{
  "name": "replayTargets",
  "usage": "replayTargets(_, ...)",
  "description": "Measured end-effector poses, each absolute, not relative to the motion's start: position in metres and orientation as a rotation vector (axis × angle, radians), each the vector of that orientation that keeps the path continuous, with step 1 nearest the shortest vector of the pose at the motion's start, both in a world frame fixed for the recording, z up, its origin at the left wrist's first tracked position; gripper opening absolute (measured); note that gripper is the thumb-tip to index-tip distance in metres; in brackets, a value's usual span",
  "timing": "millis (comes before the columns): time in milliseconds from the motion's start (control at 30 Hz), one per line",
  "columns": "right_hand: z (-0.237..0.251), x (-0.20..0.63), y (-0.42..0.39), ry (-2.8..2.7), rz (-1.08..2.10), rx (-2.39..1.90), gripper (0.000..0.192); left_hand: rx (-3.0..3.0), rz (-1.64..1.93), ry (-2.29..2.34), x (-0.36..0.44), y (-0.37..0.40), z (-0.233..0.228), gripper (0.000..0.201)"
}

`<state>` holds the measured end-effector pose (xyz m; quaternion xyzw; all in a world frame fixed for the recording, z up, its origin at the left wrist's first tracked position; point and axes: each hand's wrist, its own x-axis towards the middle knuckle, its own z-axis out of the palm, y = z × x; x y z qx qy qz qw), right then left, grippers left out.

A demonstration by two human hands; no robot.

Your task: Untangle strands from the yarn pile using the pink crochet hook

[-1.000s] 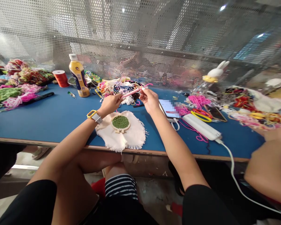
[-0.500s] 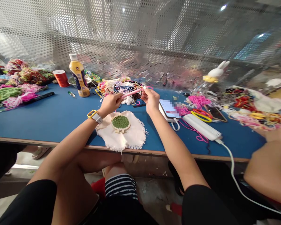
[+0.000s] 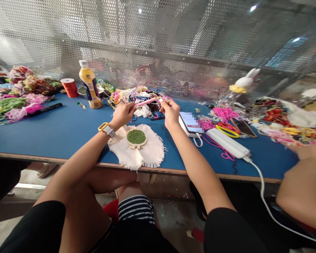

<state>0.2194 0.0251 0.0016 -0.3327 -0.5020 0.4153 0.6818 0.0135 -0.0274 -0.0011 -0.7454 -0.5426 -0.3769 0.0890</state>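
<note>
Above the table, my left hand (image 3: 124,114) is closed round one end of a slim pink punch needle (image 3: 147,102), held nearly level. The fingertips of my right hand (image 3: 170,111) are pinched together at its other end; what sits between them is too small to make out. A short pink strand shows below my left hand. In front of me lies a round embroidery hoop (image 3: 144,141) filled with green looped yarn (image 3: 136,136). It is set in cream fabric (image 3: 152,154) with frayed edges, and neither hand touches it.
Behind my hands is a tangled yarn pile (image 3: 144,111). A drink bottle (image 3: 90,86) and red spool (image 3: 69,88) stand left. To the right are a phone (image 3: 191,122), a white power bank (image 3: 227,143) with a cable, and a bunny-topped bottle (image 3: 243,82). Someone's arm (image 3: 305,189) rests far right.
Both hands keep almost the same pose at the pink punch needle, which has turned slightly. The hoop and fabric have stayed put; the view has shifted a little.
</note>
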Motion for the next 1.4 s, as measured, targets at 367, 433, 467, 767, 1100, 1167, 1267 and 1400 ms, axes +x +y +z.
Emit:
replayTargets(367,0.015,0.231,0.015,-0.965,1.543,-0.422,0.015,-2.18,-1.21,-1.65,0.016,-0.028,-0.001,0.026)
replayTargets(433,0.017,0.233,0.014,-1.063,1.501,-0.472,0.02,-2.173,-1.202,-1.642,0.016,-0.028,-0.001,0.027)
replayTargets(467,0.018,0.233,0.014,-1.111,1.474,-0.511,0.022,-2.169,-1.198,-1.638,0.017,-0.028,-0.001,0.027)
replayTargets(767,0.021,0.235,0.013,-1.144,1.432,-0.501,0.031,-2.17,-1.146,-1.608,0.019,-0.029,-0.003,0.027)
replayTargets(1100,0.011,0.219,0.015,-1.291,1.146,-0.664,0.016,-2.042,-1.027,-1.463,0.018,-0.033,-0.004,0.027)
replayTargets(1167,0.009,0.217,0.016,-1.319,1.055,-0.693,0.021,-2.032,-1.004,-1.468,0.02,-0.035,-0.003,0.026)
replayTargets(1267,0.007,0.216,0.015,-1.343,0.951,-0.724,0.024,-2.028,-0.974,-1.468,0.021,-0.037,-0.002,0.028)
replayTargets(1400,0.008,0.215,0.013,-1.369,0.863,-0.725,0.023,-2.033,-0.959,-1.455,0.021,-0.036,-0.004,0.029)
